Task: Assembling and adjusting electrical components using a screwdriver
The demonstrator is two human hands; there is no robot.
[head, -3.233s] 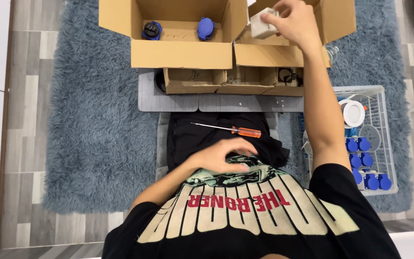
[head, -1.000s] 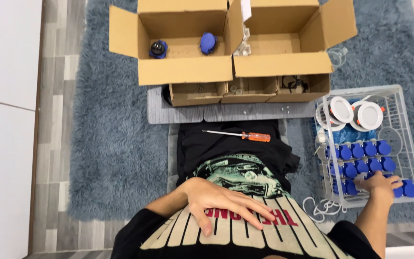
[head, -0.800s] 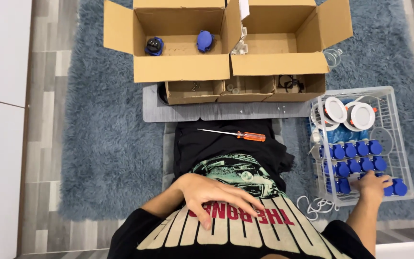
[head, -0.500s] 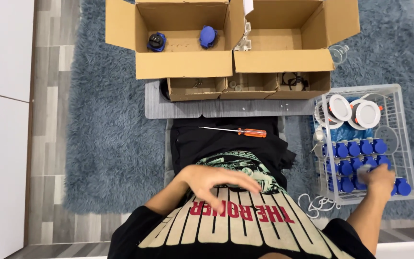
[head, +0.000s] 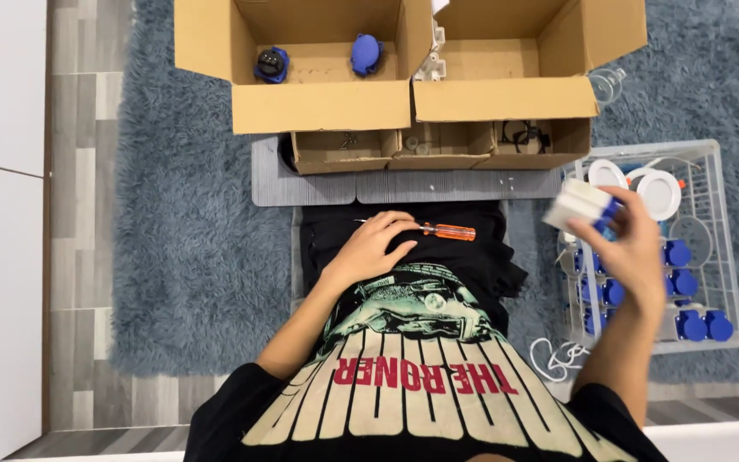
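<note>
Holding a white and blue block (head: 585,205) in the right hand (head: 630,248), above a clear crate (head: 723,248).

The left hand (head: 369,250) lies open on black cloth (head: 481,265), fingertips at the shaft of an orange-handled screwdriver (head: 425,229). The right hand's fingers are closed round the block, over blue pieces (head: 684,282) in the crate. Farther off, two cardboard boxes (head: 327,107) stand open on the grey rug (head: 190,257).

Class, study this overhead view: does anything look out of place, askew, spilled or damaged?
Little stands out. A white cord lies loosely coiled on the grey rug outside the wire basket. The right hand holds a white and blue part tilted; the left hand touches an orange-handled screwdriver. Nothing looks damaged.
</note>
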